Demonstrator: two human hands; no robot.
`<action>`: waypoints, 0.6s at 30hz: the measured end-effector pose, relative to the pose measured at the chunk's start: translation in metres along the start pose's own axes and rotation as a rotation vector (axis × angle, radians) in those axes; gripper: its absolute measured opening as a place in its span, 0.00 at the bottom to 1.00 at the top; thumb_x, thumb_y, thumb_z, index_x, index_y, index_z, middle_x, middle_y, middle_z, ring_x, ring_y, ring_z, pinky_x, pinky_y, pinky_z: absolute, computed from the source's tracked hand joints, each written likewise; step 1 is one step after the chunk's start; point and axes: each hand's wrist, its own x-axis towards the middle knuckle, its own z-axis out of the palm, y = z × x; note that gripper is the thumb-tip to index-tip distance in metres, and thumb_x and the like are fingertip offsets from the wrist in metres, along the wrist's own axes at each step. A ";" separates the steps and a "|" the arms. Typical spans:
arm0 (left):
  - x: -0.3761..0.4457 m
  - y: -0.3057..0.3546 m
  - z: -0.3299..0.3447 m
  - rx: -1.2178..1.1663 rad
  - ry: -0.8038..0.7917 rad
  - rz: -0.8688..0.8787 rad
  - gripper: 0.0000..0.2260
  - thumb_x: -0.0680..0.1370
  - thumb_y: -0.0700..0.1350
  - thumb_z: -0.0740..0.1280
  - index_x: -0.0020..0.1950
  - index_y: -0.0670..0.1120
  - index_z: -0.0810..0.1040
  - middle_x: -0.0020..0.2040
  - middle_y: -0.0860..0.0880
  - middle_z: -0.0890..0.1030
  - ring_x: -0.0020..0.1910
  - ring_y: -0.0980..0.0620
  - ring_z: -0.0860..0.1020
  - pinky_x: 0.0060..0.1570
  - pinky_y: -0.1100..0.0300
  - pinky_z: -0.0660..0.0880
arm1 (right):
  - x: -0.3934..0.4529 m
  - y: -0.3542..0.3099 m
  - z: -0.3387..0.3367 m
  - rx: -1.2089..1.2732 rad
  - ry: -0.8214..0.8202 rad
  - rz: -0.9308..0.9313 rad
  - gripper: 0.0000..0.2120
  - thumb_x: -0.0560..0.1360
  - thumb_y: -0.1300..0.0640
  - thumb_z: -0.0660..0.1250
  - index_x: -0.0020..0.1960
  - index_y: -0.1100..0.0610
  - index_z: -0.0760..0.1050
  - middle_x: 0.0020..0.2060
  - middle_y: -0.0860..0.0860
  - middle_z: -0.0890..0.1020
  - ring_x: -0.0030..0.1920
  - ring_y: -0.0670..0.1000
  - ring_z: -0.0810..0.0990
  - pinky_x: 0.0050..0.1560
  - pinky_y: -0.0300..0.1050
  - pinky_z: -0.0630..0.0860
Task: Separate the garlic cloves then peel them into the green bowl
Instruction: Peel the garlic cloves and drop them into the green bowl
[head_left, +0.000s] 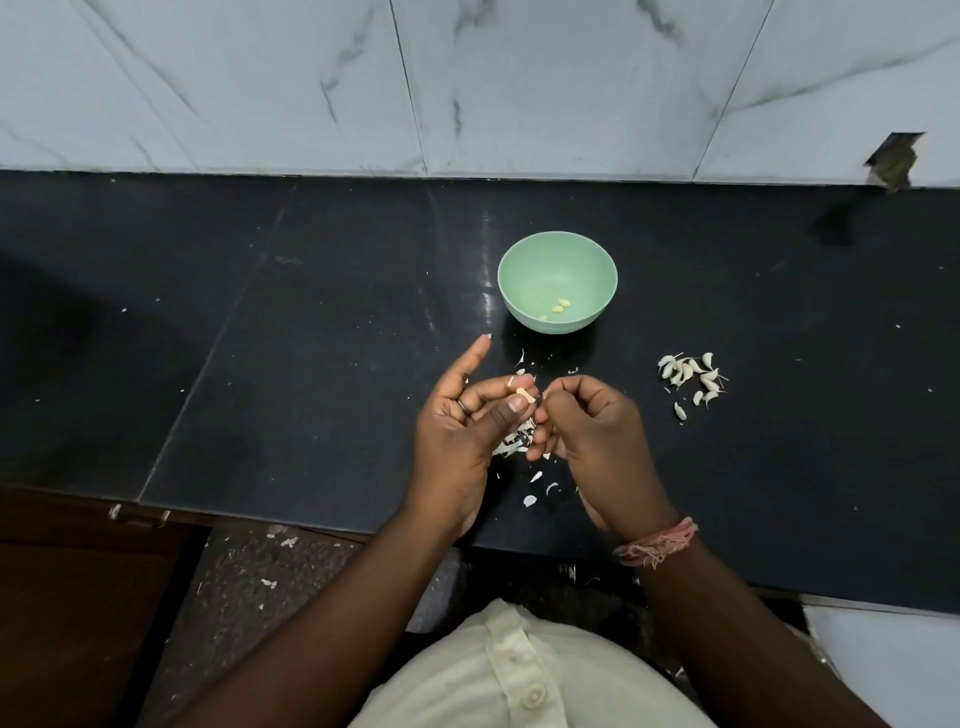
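The green bowl (524, 260) stands on the dark surface (311, 312) and holds about three peeled cloves (559, 306), so peeling is under way but early. The left hand (462, 415) pinches a nearly bare clove (525, 395) between thumb and fingers, index finger stretched out. The right hand (587, 421) is curled close beside it, seemingly pinching a scrap of skin, though that is too small to be sure. Loose skins (535, 477) litter the surface beneath. To the right, well apart, a pile of unpeeled cloves (691, 375) waits: separating looks done, most peeling remains.
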 end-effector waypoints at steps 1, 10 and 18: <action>0.000 -0.001 0.000 -0.041 0.017 -0.020 0.31 0.72 0.32 0.70 0.74 0.45 0.71 0.53 0.39 0.85 0.53 0.46 0.84 0.50 0.56 0.81 | 0.000 0.000 -0.001 -0.002 0.015 -0.010 0.06 0.79 0.68 0.63 0.45 0.65 0.77 0.31 0.54 0.80 0.29 0.50 0.78 0.37 0.52 0.79; 0.000 -0.004 0.001 -0.054 0.083 -0.046 0.28 0.71 0.34 0.71 0.72 0.43 0.73 0.55 0.39 0.85 0.54 0.48 0.84 0.50 0.61 0.81 | -0.003 0.001 -0.001 -0.205 0.002 -0.210 0.06 0.79 0.66 0.70 0.52 0.59 0.84 0.41 0.52 0.87 0.39 0.55 0.86 0.37 0.40 0.81; -0.004 0.000 0.001 0.320 0.006 0.109 0.28 0.78 0.31 0.69 0.76 0.47 0.69 0.55 0.45 0.86 0.61 0.50 0.82 0.61 0.62 0.75 | 0.003 0.003 -0.006 -0.058 -0.017 -0.086 0.04 0.77 0.65 0.73 0.51 0.63 0.84 0.38 0.57 0.86 0.37 0.52 0.85 0.42 0.50 0.86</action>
